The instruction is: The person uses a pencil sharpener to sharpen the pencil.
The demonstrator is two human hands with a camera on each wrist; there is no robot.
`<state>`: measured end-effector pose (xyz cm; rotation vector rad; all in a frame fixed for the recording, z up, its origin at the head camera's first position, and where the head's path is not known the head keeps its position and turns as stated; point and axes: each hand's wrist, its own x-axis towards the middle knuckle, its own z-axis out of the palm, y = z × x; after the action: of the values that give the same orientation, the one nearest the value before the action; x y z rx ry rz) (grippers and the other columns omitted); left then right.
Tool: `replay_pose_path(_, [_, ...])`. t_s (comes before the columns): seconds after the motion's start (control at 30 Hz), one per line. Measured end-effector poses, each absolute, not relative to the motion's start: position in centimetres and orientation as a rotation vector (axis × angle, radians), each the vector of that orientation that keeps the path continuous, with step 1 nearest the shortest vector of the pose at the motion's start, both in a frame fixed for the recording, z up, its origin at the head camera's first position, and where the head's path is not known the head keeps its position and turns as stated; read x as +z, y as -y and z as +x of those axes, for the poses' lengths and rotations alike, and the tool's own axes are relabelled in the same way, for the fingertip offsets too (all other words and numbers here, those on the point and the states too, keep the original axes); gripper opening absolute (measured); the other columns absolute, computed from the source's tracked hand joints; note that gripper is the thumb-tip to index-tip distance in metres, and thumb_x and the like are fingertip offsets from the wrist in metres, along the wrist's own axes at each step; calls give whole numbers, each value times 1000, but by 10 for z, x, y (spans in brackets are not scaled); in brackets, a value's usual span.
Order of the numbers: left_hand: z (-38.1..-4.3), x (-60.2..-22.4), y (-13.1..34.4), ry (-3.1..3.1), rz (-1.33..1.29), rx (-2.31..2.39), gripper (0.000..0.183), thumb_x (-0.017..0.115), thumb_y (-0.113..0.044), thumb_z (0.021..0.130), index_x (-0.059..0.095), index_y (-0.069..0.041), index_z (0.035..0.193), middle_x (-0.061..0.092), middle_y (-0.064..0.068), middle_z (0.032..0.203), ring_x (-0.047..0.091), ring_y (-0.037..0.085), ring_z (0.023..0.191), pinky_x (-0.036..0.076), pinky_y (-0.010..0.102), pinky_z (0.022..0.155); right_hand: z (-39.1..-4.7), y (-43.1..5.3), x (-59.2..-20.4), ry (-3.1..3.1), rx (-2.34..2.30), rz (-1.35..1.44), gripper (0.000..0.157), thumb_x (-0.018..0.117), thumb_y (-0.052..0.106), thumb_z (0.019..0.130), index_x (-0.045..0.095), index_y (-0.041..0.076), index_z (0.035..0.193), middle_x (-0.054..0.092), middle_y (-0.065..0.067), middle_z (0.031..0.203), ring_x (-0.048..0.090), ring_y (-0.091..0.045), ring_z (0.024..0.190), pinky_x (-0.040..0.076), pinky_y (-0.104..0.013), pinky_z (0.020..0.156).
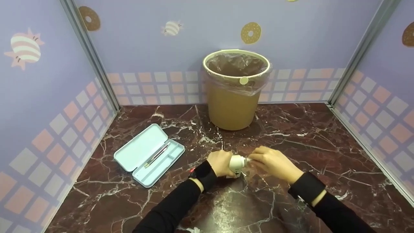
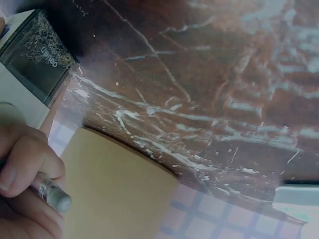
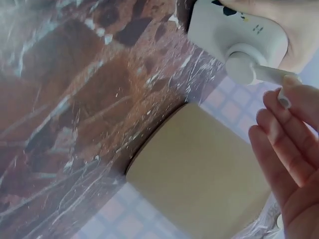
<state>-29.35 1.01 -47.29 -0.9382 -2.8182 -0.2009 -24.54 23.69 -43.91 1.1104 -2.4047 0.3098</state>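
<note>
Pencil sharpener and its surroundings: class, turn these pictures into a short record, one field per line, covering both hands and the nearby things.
Left hand: grips the white pencil sharpener
Right hand: pinches the crank handle with its fingers
Shavings compartment: clear, shavings inside
Pencil: eraser end shows beside the left hand
Pencil case: light blue, open, left of the hands
Case contents: slim writing tools, exact number unclear
Waste bin: tan, clear liner, beyond the hands
Tabletop: dark red, marbled
</note>
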Motion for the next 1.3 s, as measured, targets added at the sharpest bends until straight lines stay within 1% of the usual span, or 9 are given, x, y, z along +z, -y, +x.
replay_pose_path(0.3, [-296, -473, -7, 2796, -966, -172, 56, 93, -50, 60, 69, -12, 93, 77, 4, 83, 73, 20, 71, 58, 35, 58, -257, -233, -431, 2459, 268, 1053, 17, 79, 9, 84, 78, 8, 101, 73, -4, 92, 70, -18, 82, 60, -35, 72])
replay_pose_path(0.47, [-297, -474, -5, 2796, -978, -180, 55, 92, -51, 61, 69, -12, 92, 76, 4, 82, 73, 20, 71, 58, 36, 59, -261, -230, -428, 2485, 253, 1033, 17, 79, 12, 86, 80, 9, 102, 73, -4, 91, 70, -19, 81, 59, -36, 73])
replay_pose_path(0.6, [-298, -473, -3, 2817, -984, -219, 55, 92, -49, 63, 69, -11, 94, 76, 4, 83, 73, 20, 72, 59, 36, 60, -265, -226, -426, 2460, 198, 1032, 14, 80, 16, 86, 80, 11, 98, 71, -3, 87, 68, -18, 77, 59, -35, 69])
replay_pose_path(0.87, [-297, -475, -1, 2792, -994, -236, 53, 92, -48, 63, 67, -12, 93, 75, 4, 81, 72, 20, 69, 58, 35, 58, -275, -217, -432, 2421, 92, 966, 5, 80, 15, 85, 76, 13, 87, 70, -3, 83, 66, -21, 75, 58, -36, 62])
replay_pose_path(1.03, [-296, -477, -3, 2759, -1006, -200, 54, 91, -50, 62, 67, -12, 92, 75, 3, 80, 72, 19, 69, 57, 34, 57, -284, -215, -442, 2442, 57, 906, 7, 78, 14, 86, 73, 12, 82, 69, -4, 80, 64, -23, 73, 56, -37, 59])
replay_pose_path(1.3, [-295, -475, -7, 2749, -1012, -173, 56, 91, -52, 62, 67, -12, 93, 76, 3, 81, 74, 20, 71, 58, 35, 58, -293, -215, -460, 2496, 112, 889, 4, 77, 8, 86, 76, 11, 83, 71, -6, 82, 68, -25, 76, 57, -40, 61])
